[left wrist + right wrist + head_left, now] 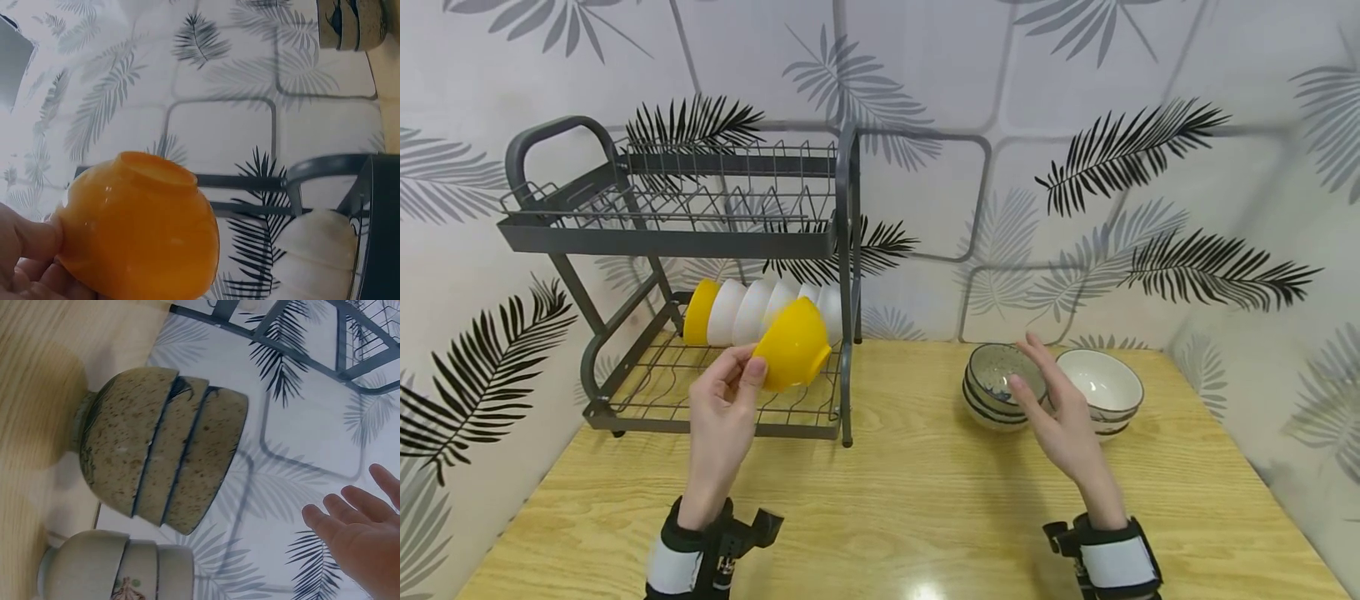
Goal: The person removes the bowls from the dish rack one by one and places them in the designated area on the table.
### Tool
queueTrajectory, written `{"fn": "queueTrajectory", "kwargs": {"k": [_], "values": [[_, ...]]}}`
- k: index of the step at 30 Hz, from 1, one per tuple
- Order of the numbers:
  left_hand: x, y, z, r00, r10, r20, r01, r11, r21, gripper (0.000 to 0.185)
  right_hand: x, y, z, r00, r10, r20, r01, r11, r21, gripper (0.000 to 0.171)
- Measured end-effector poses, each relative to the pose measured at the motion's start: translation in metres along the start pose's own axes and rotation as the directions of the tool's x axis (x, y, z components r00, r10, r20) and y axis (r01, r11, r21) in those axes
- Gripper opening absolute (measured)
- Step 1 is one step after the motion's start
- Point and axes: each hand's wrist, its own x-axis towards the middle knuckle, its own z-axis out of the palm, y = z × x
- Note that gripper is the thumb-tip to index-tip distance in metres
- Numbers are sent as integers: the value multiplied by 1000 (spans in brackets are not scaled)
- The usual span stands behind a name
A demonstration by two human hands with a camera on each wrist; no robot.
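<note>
My left hand (730, 392) grips a yellow bowl (793, 344) by its rim, tilted on its side, just in front of the lower shelf of the grey dish rack (677, 242). In the left wrist view the yellow bowl (140, 228) fills the lower left, my fingers (28, 250) on its edge. On that shelf stand one yellow bowl (700, 311) and several white bowls (752, 310) on edge. My right hand (1052, 408) hovers open, fingers straight, beside a stack of speckled bowls (1000, 385). The speckled stack (165, 447) is close to my right fingers (350, 525), not touching.
A second stack of white patterned bowls (1101, 390) stands right of the speckled stack on the wooden table (910, 492). The rack's upper shelf (700, 196) holds nothing visible. Leaf-patterned walls enclose the table at the back and both sides.
</note>
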Motion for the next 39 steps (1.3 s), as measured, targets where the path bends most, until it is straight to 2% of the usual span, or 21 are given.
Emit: {"fn": "queueTrajectory", "kwargs": {"k": [6, 9, 12, 16, 20, 25, 29, 36, 39], "values": [[-13, 1, 6, 992, 10, 129, -12, 1000, 7, 18, -3, -13, 6, 996, -86, 0, 86, 995, 52, 50], [-17, 0, 9, 982, 51, 180, -55, 998, 13, 17, -4, -19, 9, 990, -138, -2, 138, 987, 81, 50], [-20, 0, 14, 969, 104, 226, -108, 994, 6, 16, -6, -25, 11, 982, -187, 3, 186, 977, 101, 52], [-24, 0, 20, 942, 155, 297, -161, 987, -4, 16, -10, -33, 13, 971, -236, 32, 231, 967, 108, 55], [-27, 2, 26, 908, 187, 374, -195, 981, -16, 16, -12, -45, 14, 962, -264, 74, 256, 961, 103, 57], [-28, 3, 27, 858, 228, 461, -244, 969, -24, 15, -16, -59, 17, 947, -304, 99, 295, 950, 98, 60], [-30, 5, 28, 819, 254, 515, -282, 959, -24, 14, -21, -70, 19, 935, -322, 148, 306, 945, 119, 62], [-32, 2, 33, 742, 363, 564, -377, 921, -97, 14, -27, -78, 24, 906, -371, 205, 342, 925, 163, 65], [-32, 1, 34, 719, 393, 573, -403, 908, -117, 15, -27, -77, 25, 896, -401, 193, 372, 913, 167, 61]]}}
